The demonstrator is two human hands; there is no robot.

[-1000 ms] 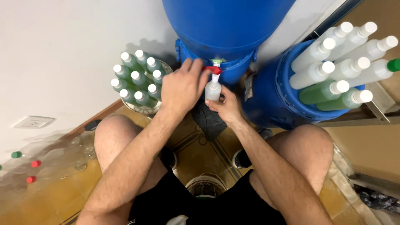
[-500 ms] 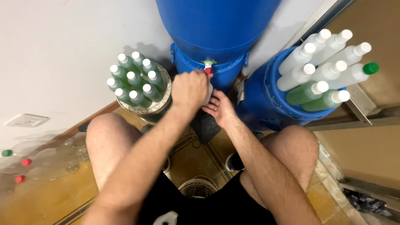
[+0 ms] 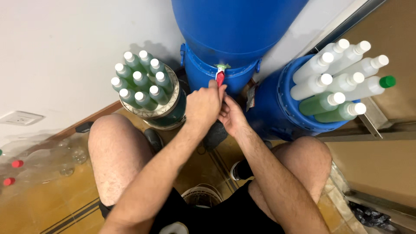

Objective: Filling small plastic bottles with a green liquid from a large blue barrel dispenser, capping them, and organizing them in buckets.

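A big blue barrel [image 3: 236, 30] stands in front of me with a red tap lever [image 3: 220, 78] low on its front. My left hand [image 3: 203, 106] reaches up to the tap, its fingertips pinched on the red lever. My right hand [image 3: 232, 117] is tucked just below and to the right of it, cupped under the spout and touching the left hand. The small white-capped bottle it held a second ago is hidden behind my left hand.
A round container [image 3: 171, 113] at left holds several upright green bottles with white caps. A blue tub [image 3: 277, 108] at right holds several tilted bottles, one with a green cap [image 3: 387, 81]. Red caps [image 3: 17, 164] lie on the floor at far left. My bare knees flank the tap.
My left hand has slid up from covering the bottle to the red lever. The bottle, visible a second ago, is now hidden. The view has shifted slightly.
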